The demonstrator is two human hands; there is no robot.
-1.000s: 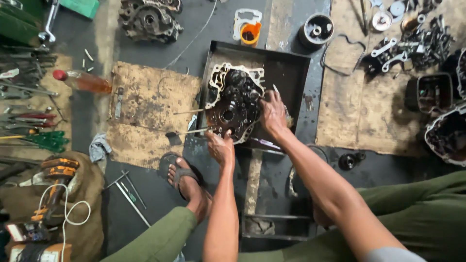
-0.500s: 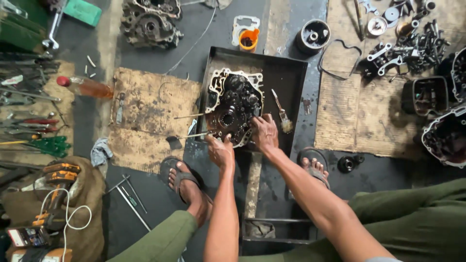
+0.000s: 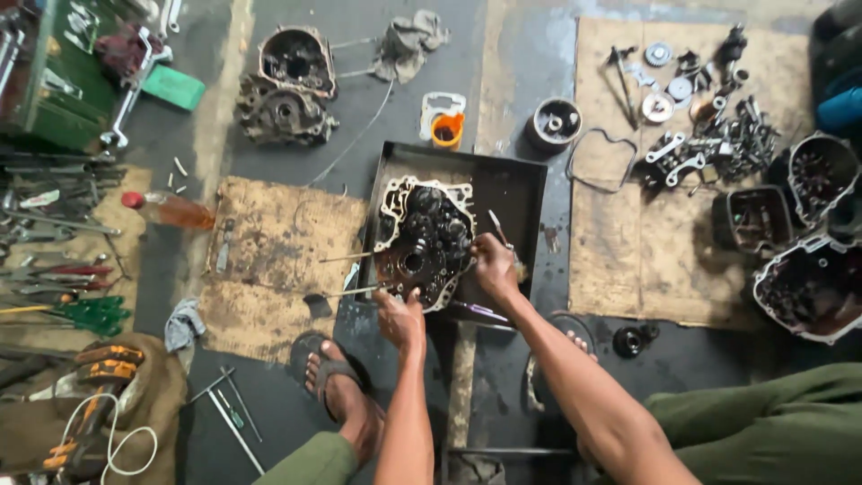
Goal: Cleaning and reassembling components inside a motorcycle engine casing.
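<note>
Left hand: your left hand [image 3: 400, 319] reaches up from the bottom centre, forearm nearly vertical, fingers curled against the lower edge of the greasy grey metal engine crankcase half [image 3: 425, 239]; whether they truly grip it you cannot tell.
Right hand: your right hand [image 3: 493, 267] comes in on a slant from the lower right and is clenched on a thin brush [image 3: 500, 232] whose handle pokes up past the knuckles, right beside the crankcase's right edge.
Crankcase: it lies flat in the left half of the black rectangular metal tray [image 3: 521, 193], centre of the frame, gears facing up.
Left of the tray: a worn brown cardboard sheet [image 3: 269, 251] touches the tray's left side; two thin rods run across it toward the crankcase.
Open room: the tray's right half is bare, and grey floor shows above the tray near the small orange cup [image 3: 445, 131].
Right of the tray: a second brown cardboard sheet [image 3: 628, 242] carries loose parts at the upper right.
Cut off: dark engine covers [image 3: 808, 278] run off the right edge.
Hard to make out: the brush tip is hidden behind your fingers.
</note>
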